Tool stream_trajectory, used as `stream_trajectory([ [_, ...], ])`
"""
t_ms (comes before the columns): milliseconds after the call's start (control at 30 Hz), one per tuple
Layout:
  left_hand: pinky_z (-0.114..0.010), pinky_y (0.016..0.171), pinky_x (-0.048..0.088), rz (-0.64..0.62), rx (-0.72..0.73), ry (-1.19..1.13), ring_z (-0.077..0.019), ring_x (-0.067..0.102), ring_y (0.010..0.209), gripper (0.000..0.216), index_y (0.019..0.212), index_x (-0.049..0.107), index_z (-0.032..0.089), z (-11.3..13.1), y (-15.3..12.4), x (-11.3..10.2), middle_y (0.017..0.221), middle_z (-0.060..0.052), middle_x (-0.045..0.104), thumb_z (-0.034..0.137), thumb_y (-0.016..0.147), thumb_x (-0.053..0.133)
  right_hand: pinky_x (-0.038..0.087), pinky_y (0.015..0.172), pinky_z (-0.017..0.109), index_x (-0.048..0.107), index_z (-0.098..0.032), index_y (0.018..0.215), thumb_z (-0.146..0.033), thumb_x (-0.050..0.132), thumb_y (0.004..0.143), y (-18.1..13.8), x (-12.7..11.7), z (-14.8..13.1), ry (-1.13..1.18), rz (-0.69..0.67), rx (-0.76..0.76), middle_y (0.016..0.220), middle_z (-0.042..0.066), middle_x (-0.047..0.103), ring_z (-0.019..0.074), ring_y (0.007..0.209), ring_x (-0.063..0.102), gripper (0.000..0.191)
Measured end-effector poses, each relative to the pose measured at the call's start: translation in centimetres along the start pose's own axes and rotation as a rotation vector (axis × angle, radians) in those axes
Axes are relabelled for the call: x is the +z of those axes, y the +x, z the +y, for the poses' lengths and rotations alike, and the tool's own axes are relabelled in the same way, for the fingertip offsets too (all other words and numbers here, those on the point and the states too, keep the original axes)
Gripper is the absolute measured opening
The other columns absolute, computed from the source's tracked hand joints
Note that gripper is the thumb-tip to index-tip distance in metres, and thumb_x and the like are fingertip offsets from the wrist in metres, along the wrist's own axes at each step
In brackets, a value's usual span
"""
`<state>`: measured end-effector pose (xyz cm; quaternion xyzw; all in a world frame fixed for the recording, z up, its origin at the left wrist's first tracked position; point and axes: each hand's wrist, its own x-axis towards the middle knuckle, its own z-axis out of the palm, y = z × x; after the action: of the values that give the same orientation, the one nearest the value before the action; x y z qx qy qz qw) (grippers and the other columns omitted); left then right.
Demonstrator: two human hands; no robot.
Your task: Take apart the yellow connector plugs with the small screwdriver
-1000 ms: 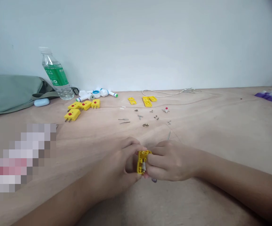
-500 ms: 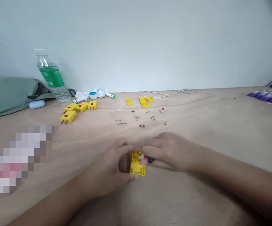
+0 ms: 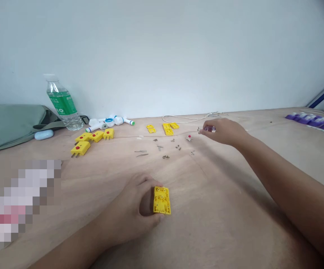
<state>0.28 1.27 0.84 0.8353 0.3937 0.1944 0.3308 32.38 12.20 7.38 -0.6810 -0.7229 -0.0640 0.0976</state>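
My left hand rests on the wooden table and grips a yellow plastic connector half that lies flat, its inner side up. My right hand is stretched out far across the table, fingers closed on a small screwdriver with a purple handle. It hovers just right of a small white and red part and several loose screws and metal pins.
Further yellow connector halves lie at the back centre, assembled yellow plugs with red dots at the back left. A water bottle, white fittings, a green bag, a white cord and purple items line the far edge.
My right hand left the yellow half and reached far forward with the screwdriver to the loose parts. My left hand laid the yellow half flat on the table.
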Motion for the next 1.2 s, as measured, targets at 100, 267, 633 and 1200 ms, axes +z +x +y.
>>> stream_trajectory([
  [100, -0.036, 0.096, 0.037, 0.007, 0.016, -0.001, -0.0207, 0.046, 0.109, 0.042, 0.11, 0.052, 0.029, 0.0, 0.0, 0.1, 0.114, 0.0, 0.051, 0.021, 0.07, 0.065, 0.035, 0.05, 0.031, 0.064, -0.021, 0.075, -0.047, 0.055, 0.073, 0.8, 2.7, 1.5, 0.004, -0.088, 0.062, 0.083, 0.011, 0.066, 0.0241, 0.068, 0.055, 0.027],
  [267, -0.035, 0.095, 0.037, 0.026, 0.023, -0.015, -0.0199, 0.046, 0.109, 0.044, 0.111, 0.05, 0.03, 0.0, 0.0, 0.2, 0.115, 0.0, 0.05, 0.02, 0.071, 0.065, 0.039, 0.053, 0.032, 0.066, -0.022, 0.082, -0.052, 0.057, 0.07, 1.2, 4.1, 1.6, 0.092, -0.11, 0.074, 0.085, 0.01, 0.066, 0.0264, 0.073, 0.058, 0.033],
  [633, -0.033, 0.085, 0.04, 0.402, 0.143, 0.053, -0.0195, 0.048, 0.098, 0.046, 0.109, 0.048, 0.027, -0.1, 0.3, -0.3, 0.1, -0.002, 0.05, 0.01, 0.07, 0.064, 0.034, 0.05, 0.021, 0.061, -0.018, 0.084, -0.042, 0.068, 0.066, -5.8, 0.1, -11.0, 0.864, -0.362, -0.317, 0.065, -0.002, 0.055, 0.01, 0.057, 0.049, 0.031],
  [1200, -0.035, 0.087, 0.041, 0.435, 0.02, -0.034, -0.0162, 0.05, 0.091, 0.055, 0.12, 0.034, 0.027, -1.3, 0.6, -0.1, 0.112, -0.004, 0.044, 0.007, 0.073, 0.054, 0.035, 0.051, 0.026, 0.067, -0.02, 0.093, -0.051, 0.049, 0.079, 3.6, -1.4, -4.8, 0.275, -0.067, 0.031, 0.079, 0.005, 0.064, 0.0171, 0.067, 0.055, 0.039],
])
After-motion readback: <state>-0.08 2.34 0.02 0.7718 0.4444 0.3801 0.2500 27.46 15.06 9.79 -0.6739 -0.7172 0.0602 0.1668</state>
